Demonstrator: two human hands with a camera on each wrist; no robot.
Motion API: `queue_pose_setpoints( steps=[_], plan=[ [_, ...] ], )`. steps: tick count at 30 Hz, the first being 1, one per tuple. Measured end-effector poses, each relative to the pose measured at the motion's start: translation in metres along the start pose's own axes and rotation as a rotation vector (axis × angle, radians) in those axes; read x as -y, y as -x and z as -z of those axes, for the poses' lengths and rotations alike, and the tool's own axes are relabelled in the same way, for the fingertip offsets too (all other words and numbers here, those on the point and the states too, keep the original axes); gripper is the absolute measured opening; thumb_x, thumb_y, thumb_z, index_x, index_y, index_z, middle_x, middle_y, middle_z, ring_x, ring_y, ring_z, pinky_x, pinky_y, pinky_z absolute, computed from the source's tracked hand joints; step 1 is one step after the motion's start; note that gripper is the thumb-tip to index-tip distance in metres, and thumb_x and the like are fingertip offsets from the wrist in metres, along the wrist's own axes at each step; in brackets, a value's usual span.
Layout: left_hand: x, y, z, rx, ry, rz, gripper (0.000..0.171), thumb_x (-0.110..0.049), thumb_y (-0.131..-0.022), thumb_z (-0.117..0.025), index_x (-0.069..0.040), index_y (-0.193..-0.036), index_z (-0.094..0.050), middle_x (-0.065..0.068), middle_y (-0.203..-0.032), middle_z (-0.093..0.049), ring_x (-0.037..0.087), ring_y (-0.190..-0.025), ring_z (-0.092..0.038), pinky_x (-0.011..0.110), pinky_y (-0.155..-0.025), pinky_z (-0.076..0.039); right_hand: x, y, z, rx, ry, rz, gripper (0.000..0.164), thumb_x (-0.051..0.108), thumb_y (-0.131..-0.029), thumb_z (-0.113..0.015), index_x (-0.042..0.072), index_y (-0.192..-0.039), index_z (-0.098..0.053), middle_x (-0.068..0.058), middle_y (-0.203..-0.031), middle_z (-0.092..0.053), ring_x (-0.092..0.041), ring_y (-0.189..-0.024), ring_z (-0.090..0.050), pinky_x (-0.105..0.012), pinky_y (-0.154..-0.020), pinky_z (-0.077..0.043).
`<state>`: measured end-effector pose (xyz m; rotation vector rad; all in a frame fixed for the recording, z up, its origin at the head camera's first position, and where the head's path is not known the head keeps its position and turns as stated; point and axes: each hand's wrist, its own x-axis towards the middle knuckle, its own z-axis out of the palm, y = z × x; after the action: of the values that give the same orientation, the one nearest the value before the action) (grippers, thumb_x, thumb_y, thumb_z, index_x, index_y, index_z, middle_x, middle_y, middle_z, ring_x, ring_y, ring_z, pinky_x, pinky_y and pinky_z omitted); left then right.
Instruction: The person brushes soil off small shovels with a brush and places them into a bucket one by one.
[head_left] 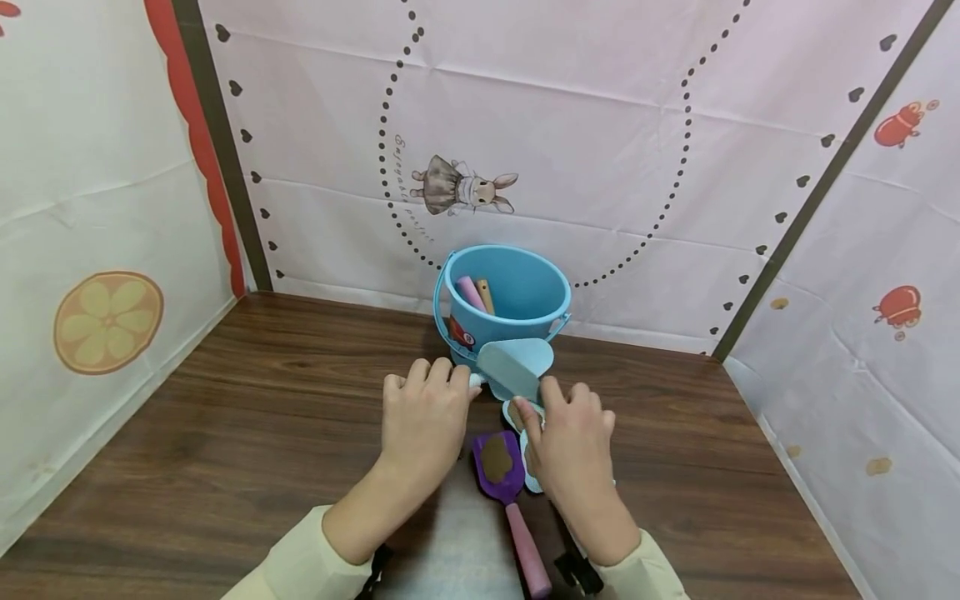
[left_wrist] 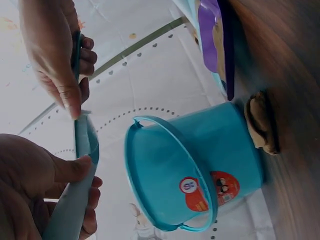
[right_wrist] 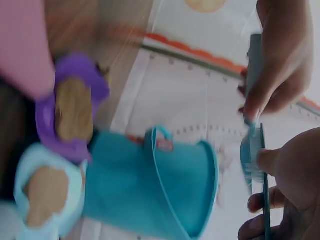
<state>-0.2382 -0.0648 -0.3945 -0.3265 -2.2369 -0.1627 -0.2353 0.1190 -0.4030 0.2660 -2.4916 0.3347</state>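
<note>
- Nearest, well in front of the bucket (head_left: 517, 283): purple scoop (head_left: 507, 493), pink handle toward the person, brown fill (head_left: 496, 461) in its pan.
- Just right of it, before the bucket: pale blue holder (right_wrist: 74, 192), partly under the right hand from above; the right wrist view bares its brown load.
- Left hand (head_left: 426, 412), front-left of the bucket: fingers curled round the light blue scoop (head_left: 534, 352), its pan raised before the bucket.
- Right hand (head_left: 573, 437), front-right of the bucket: thumb and fingers pinch a flat tool (head_left: 510, 372), blade across the pan; contact uncertain.
- Handling, my judgement: scoop light, stiff, smooth, perhaps slippery; best held at the handle. Tool thin, stiff; grip its end.
- Beside the bucket's base: brown lump (left_wrist: 260, 122), plain only in the left wrist view.
- Inside the bucket: pink stick (head_left: 471, 292), tan stick (head_left: 485, 296); head view only.
- Farthest, behind the bucket: printed cloth (head_left: 600, 167).
</note>
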Motion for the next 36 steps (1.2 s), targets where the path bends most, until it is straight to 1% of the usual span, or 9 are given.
queue_pose_setpoints(
  steps=[4,10,17,22,28,30,32,34,36],
  plan=[
    [-0.001,0.0,0.001,-0.002,0.002,-0.017,0.028,-0.036,-0.088,-0.077,-0.01,-0.084,-0.069,0.006,-0.075,-0.061,0.025,-0.068,-0.052,0.039,-0.056,-0.037,-0.018,-0.008,0.002,-0.059,0.014,-0.07,0.037,0.046,-0.099,-0.062,0.01,-0.096,-0.056,-0.009,-0.074,-0.044,-0.03,-0.068,-0.048,-0.044,-0.059,-0.031],
    [-0.001,0.0,0.0,0.008,0.009,-0.015,0.027,-0.035,-0.088,-0.078,-0.01,-0.086,-0.071,0.007,-0.074,-0.061,0.024,-0.066,-0.05,0.039,-0.055,-0.036,-0.037,-0.017,0.009,-0.072,0.022,-0.168,0.04,0.046,-0.101,-0.058,0.008,-0.093,-0.053,-0.011,-0.074,-0.042,-0.031,-0.066,-0.045,-0.043,-0.059,-0.028],
    [0.0,0.0,0.001,0.033,0.026,-0.009,0.026,-0.035,-0.089,-0.077,-0.01,-0.087,-0.071,0.006,-0.074,-0.06,0.023,-0.065,-0.05,0.038,-0.054,-0.035,-0.044,-0.019,0.014,-0.086,0.018,-0.194,0.04,0.045,-0.101,-0.059,0.006,-0.096,-0.054,-0.013,-0.076,-0.043,-0.033,-0.068,-0.046,-0.045,-0.06,-0.029],
    [0.0,0.0,0.002,0.037,0.04,0.002,0.024,-0.035,-0.089,-0.077,-0.012,-0.088,-0.071,0.006,-0.073,-0.059,0.024,-0.065,-0.05,0.039,-0.054,-0.036,-0.044,-0.02,0.016,-0.066,-0.001,-0.203,0.041,0.047,-0.102,-0.056,0.007,-0.096,-0.055,-0.012,-0.077,-0.043,-0.032,-0.07,-0.046,-0.046,-0.063,-0.03],
    [0.004,-0.001,-0.002,0.047,0.056,0.005,0.023,-0.035,-0.091,-0.075,-0.012,-0.09,-0.071,0.006,-0.074,-0.057,0.023,-0.063,-0.048,0.037,-0.052,-0.034,-0.044,-0.02,0.019,-0.061,-0.021,-0.2,0.04,0.046,-0.102,-0.056,0.006,-0.098,-0.056,-0.012,-0.077,-0.043,-0.031,-0.07,-0.045,-0.043,-0.062,-0.03],
    [0.007,-0.002,-0.004,0.076,0.08,0.014,0.022,-0.034,-0.092,-0.074,-0.012,-0.092,-0.071,0.006,-0.076,-0.058,0.023,-0.063,-0.047,0.036,-0.051,-0.034,-0.044,-0.02,0.02,-0.069,-0.026,-0.196,0.039,0.045,-0.101,-0.057,0.006,-0.099,-0.057,-0.011,-0.077,-0.043,-0.03,-0.069,-0.044,-0.042,-0.062,-0.03],
    [0.011,-0.003,-0.007,0.135,0.136,0.035,0.021,-0.034,-0.094,-0.072,-0.013,-0.096,-0.072,0.005,-0.079,-0.061,0.021,-0.063,-0.048,0.035,-0.049,-0.036,-0.044,-0.02,0.02,-0.071,-0.031,-0.186,0.039,0.045,-0.101,-0.058,0.006,-0.098,-0.056,-0.011,-0.077,-0.043,-0.03,-0.068,-0.044,-0.042,-0.062,-0.031],
    [0.016,-0.004,-0.009,0.234,0.227,0.086,0.021,-0.034,-0.096,-0.07,-0.014,-0.098,-0.072,0.003,-0.08,-0.061,0.019,-0.064,-0.05,0.033,-0.049,-0.038,-0.043,-0.019,0.021,-0.065,-0.037,-0.169,0.039,0.045,-0.101,-0.057,0.006,-0.098,-0.056,-0.011,-0.077,-0.042,-0.029,-0.068,-0.043,-0.043,-0.063,-0.032],
    [0.021,-0.007,-0.01,0.351,0.356,0.163,0.022,-0.034,-0.099,-0.066,-0.014,-0.1,-0.071,0.001,-0.079,-0.059,0.018,-0.064,-0.051,0.033,-0.05,-0.04,-0.041,-0.019,0.021,-0.061,-0.05,-0.146,0.038,0.043,-0.101,-0.057,0.006,-0.097,-0.055,-0.011,-0.076,-0.041,-0.029,-0.067,-0.042,-0.043,-0.063,-0.034]
  ],
)
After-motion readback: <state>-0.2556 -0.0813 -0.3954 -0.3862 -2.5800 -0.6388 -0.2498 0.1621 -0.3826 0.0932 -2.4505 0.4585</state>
